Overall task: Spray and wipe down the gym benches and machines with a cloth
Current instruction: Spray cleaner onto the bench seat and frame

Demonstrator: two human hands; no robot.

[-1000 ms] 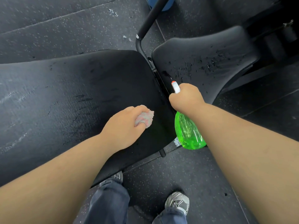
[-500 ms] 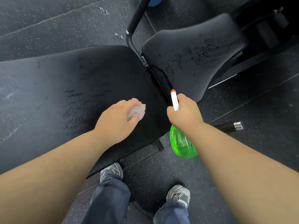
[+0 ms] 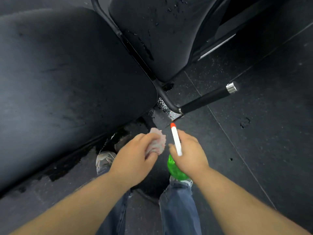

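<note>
A large black padded bench (image 3: 67,73) fills the left of the view. A smaller black pad (image 3: 162,31), dotted with spray droplets, stands at the top centre. My left hand (image 3: 135,158) grips a crumpled pinkish cloth (image 3: 156,143) in the air below the big pad's near corner, not touching it. My right hand (image 3: 189,155) holds a green spray bottle (image 3: 174,170) by its white, red-tipped head, right beside the left hand.
A black frame tube runs between the two pads and bends into a grip handle (image 3: 206,97) with a chrome end cap. Wet patches lie on the speckled rubber floor (image 3: 254,133). My jeans and grey shoes (image 3: 104,160) show below my hands.
Both hands have drawn back off the bench toward my body. The cloth has left the big pad's surface. The view has tilted down and the pads now sit higher in the frame.
</note>
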